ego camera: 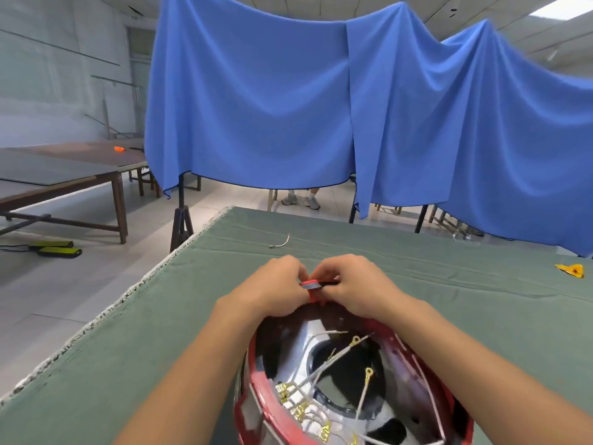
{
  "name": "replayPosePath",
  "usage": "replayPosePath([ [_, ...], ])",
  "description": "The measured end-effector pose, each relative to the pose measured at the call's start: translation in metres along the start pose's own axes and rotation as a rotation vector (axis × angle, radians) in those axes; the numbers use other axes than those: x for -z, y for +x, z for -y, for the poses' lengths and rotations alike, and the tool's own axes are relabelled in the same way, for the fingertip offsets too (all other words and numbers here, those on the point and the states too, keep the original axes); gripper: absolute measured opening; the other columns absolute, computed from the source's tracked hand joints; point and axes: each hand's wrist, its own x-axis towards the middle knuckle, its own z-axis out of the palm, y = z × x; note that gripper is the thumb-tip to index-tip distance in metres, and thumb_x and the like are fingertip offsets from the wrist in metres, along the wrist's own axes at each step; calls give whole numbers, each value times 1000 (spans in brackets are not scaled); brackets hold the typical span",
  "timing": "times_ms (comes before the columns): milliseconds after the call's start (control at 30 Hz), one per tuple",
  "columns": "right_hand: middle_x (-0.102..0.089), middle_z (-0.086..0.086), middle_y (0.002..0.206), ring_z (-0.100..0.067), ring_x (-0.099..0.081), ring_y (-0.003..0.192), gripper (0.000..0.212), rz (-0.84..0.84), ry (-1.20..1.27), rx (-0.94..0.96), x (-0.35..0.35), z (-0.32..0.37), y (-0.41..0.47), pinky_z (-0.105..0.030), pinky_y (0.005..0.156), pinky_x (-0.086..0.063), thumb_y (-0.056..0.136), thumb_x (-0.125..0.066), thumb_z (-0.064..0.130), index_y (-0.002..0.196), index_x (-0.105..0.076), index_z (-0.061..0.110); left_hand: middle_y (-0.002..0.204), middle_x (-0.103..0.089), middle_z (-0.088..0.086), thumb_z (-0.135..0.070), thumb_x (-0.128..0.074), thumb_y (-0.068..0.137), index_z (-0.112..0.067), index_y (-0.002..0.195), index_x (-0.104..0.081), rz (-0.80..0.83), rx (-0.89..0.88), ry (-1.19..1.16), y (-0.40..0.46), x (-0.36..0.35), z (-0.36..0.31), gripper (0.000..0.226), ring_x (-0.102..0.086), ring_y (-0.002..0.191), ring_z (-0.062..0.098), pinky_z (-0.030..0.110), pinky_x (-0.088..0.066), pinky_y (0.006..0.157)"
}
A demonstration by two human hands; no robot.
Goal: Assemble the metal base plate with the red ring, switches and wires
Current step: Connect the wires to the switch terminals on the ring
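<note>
Both hands at far rim of round red plastic ring (256, 385), on green cloth-covered table (417, 284). Left hand (272, 289) and right hand (356, 287) with fingers curled, pinching together small red-and-black switch part (313, 284) at ring top. Inside ring, shiny metal base plate (308, 354) with white wires (324, 369) and brass terminals. Loose bent wire piece (280, 243) further on cloth.

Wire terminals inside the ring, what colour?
Gold, on white wires; terminals show in the head view, inside the red ring.
</note>
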Motion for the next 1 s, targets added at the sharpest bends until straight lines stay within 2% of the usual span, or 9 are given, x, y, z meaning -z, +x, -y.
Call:
replayPosePath([
  [167, -63, 16, 89, -11, -62, 92, 14, -80, 25, -91, 5, -17, -6, -33, 84, -51, 81, -67, 35, 95, -65, 32, 115, -65, 4, -21, -53, 85, -27, 109, -64, -154, 156, 213, 0, -1, 8, 27, -58, 109, 29, 30, -41, 80],
  [333, -67, 10, 84, -13, -61, 85, 12, -134, 35, -225, 8, -40, -15, -30, 77, -49, 88, -62, 38, 89, -68, 27, 114, -65, 3, -15, -48, 83, -28, 111, -63, -231, 269, 365, -1, 1, 10, 34, -60, 106, 29, 29, -35, 74],
  [400, -68, 7, 80, -14, -60, 81, 13, -163, 86, -208, 2, -43, -19, -29, 73, -46, 89, -63, 36, 87, -71, 27, 115, -65, 3, -15, -48, 83, -28, 113, -61, -206, 238, 315, -1, -1, 9, 36, -59, 105, 29, 30, -39, 76],
  [533, -72, 6, 82, -14, -63, 84, 16, -195, 171, -179, -2, -47, -17, -30, 78, -48, 89, -64, 35, 93, -76, 25, 126, -62, 0, -24, -49, 91, -31, 122, -59, -173, 114, 137, 1, -1, 10, 34, -54, 116, 26, 36, -46, 95],
  [667, -66, -9, 66, -13, -56, 64, 33, -254, 342, -242, -6, -58, -4, -29, 70, -43, 91, -59, 34, 76, -74, 8, 119, -66, -3, -27, -52, 93, -38, 114, -65, -251, 119, 176, 3, 1, 15, 27, -57, 113, 25, 34, -47, 89],
  [733, -65, 0, 58, -14, -57, 61, 34, -322, 402, -335, -7, -67, 6, -31, 72, -47, 91, -58, 30, 66, -71, 10, 117, -67, -5, -27, -52, 93, -40, 113, -65, -264, 128, 185, 3, 0, 14, 27, -57, 112, 24, 32, -46, 86],
  [800, -70, 3, 66, -18, -64, 71, 25, -360, 362, -412, -6, -78, 18, -35, 77, -52, 88, -58, 23, 66, -69, 18, 116, -67, -7, -26, -51, 93, -42, 113, -65, -270, 128, 177, 6, -2, 15, 29, -58, 111, 23, 31, -45, 85],
  [900, -71, 1, 93, -23, -63, 92, 15, -361, 190, -481, -6, -92, 36, -35, 81, -50, 87, -54, 20, 81, -67, 25, 114, -67, -8, -27, -49, 93, -42, 112, -64, -279, 116, 158, 8, -5, 17, 28, -58, 110, 22, 31, -45, 84],
  [1000, -67, 1, 109, -24, -58, 104, 20, -354, -3, -498, -14, -107, 54, -35, 81, -49, 89, -49, 20, 99, -67, 24, 114, -66, -9, -28, -48, 93, -42, 112, -62, -270, 110, 123, 10, -7, 20, 28, -57, 110, 21, 32, -46, 85],
])
